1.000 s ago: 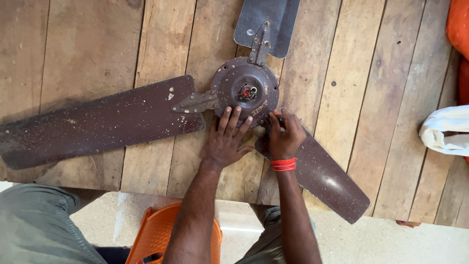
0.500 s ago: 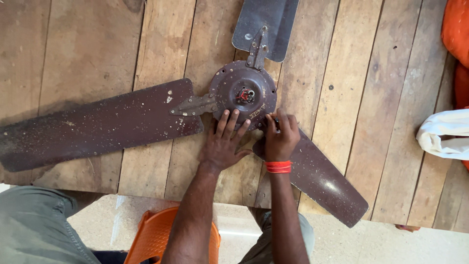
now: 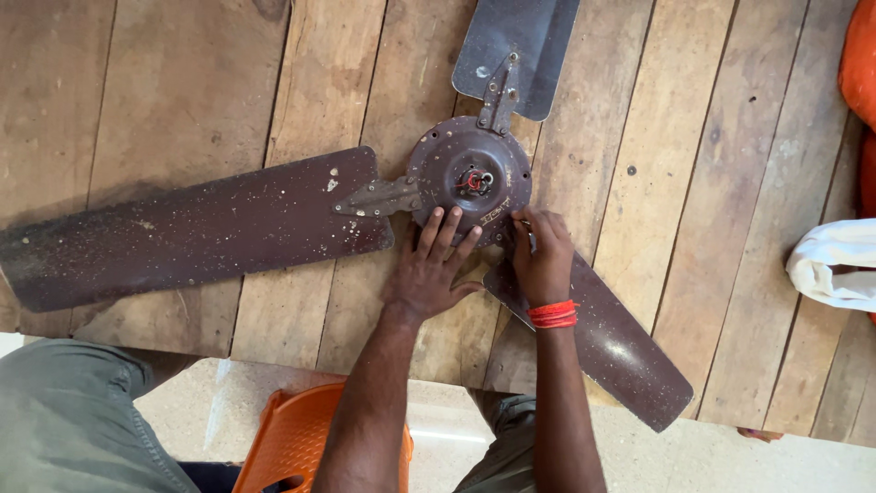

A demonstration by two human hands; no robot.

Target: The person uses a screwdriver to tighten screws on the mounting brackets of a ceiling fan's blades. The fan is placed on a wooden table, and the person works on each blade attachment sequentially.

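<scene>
The table (image 3: 164, 100) is made of broad, worn wooden planks, with open seams and dark stains. On it lies a ceiling fan with three long, flat, rounded brown metal blades speckled with pale spots: the left blade (image 3: 192, 228) lies across the planks, the top blade (image 3: 516, 46) runs out of view, and the lower right blade (image 3: 620, 351) reaches toward the table's near edge. At their centre sits the hub (image 3: 470, 183), a round, dull, rusty disc with a red fitting in the middle, joined to the blades by cast brackets.

The left hand (image 3: 429, 274) lies flat, fingers spread, its fingertips on the hub's lower rim; it holds nothing and only presses down. The right hand (image 3: 545, 260), a red band at its wrist, is curled closed at the joint where the lower right blade meets the hub; what its fingers pinch is too small to tell.

Judging from this, the work is at that bracket. It would go best with the flat hand keeping the hub from turning and the right hand working squarely over the fastener, since the metal looks corroded and may bind.

An orange chair (image 3: 301, 438) stands below the table edge; a white cloth (image 3: 835, 265) lies at right.
</scene>
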